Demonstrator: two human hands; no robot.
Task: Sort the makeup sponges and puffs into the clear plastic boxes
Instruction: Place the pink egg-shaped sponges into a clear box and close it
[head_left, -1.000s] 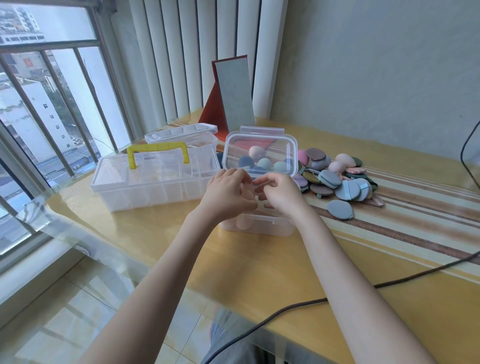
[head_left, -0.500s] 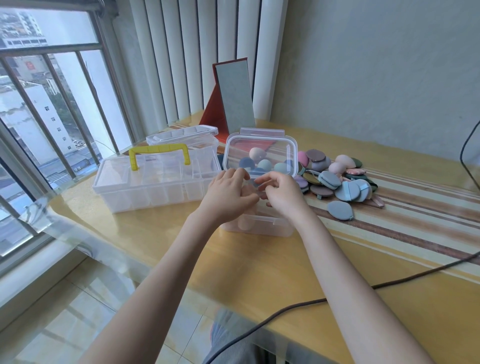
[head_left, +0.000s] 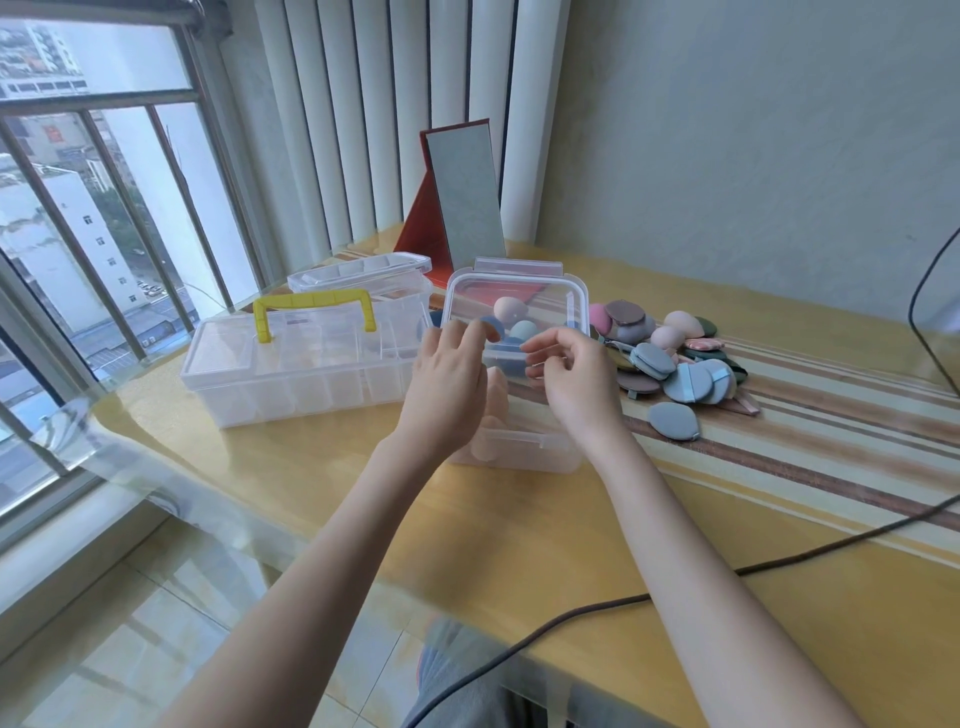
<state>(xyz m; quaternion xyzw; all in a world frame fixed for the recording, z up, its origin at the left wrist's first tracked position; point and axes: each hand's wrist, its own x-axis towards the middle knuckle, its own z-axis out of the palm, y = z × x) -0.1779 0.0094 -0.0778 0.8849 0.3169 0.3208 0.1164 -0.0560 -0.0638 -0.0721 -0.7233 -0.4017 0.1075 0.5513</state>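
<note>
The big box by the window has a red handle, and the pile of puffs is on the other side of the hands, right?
Not quite. In the head view the handle on the big box is yellow, not red. The rest holds: the box sits by the window, and the pile of puffs lies on the other side of the hands.

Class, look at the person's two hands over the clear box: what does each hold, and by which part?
The left hand pinches a blue puff by its edge. Whether the right hand holds anything cannot be told.

Wood table (head_left: 519, 545) w/ clear boxes (head_left: 296, 374), puffs (head_left: 675, 364), mirror (head_left: 462, 197), cable (head_left: 779, 561).
</note>
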